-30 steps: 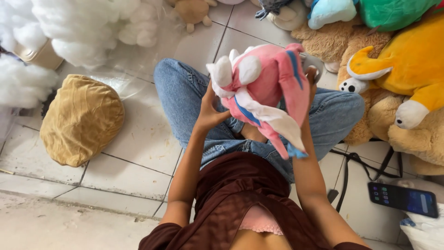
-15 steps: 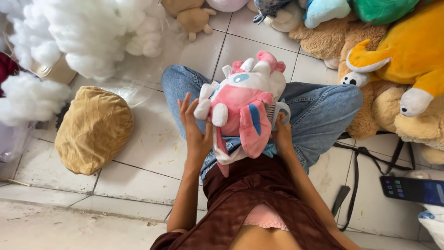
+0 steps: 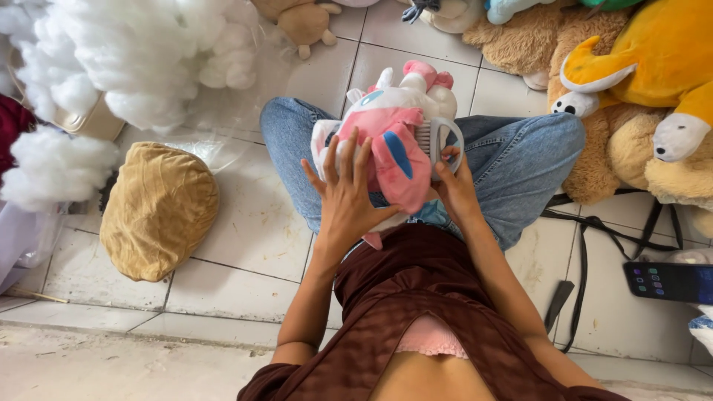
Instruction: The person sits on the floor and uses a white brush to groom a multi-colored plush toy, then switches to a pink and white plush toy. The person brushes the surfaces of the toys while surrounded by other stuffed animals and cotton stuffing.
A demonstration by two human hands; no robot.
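Head view: pink plush toy held in lap, brush in right hand

I see the pink and white plush toy [image 3: 390, 145] resting on the lap, above the blue jeans [image 3: 520, 160] of the seated person. My left hand [image 3: 347, 194] lies flat against the toy's near side, its fingers [image 3: 349, 152] spread wide and pressing the pink fabric. My right hand [image 3: 454, 189] is at the toy's right side, fingers curled around the looped handle of a grey pet-style brush [image 3: 440, 145], whose bristle edge touches the plush. The toy sits roughly upright, its pink ears pointing away from the camera.

Surroundings: the floor is white tile [image 3: 245, 223]. A tan fabric shell [image 3: 157, 209] lies on the tile to the left, well apart from the hands. Loose white stuffing [image 3: 126, 52] is piled at upper left. At upper right stands a heap of plush animals, including a large orange one [image 3: 661, 52] and a brown bear [image 3: 512, 37]. A dark smartphone [image 3: 668, 281] lies on the floor at right, beside a black strap [image 3: 579, 252]. The person wears a brown garment [image 3: 416, 297].
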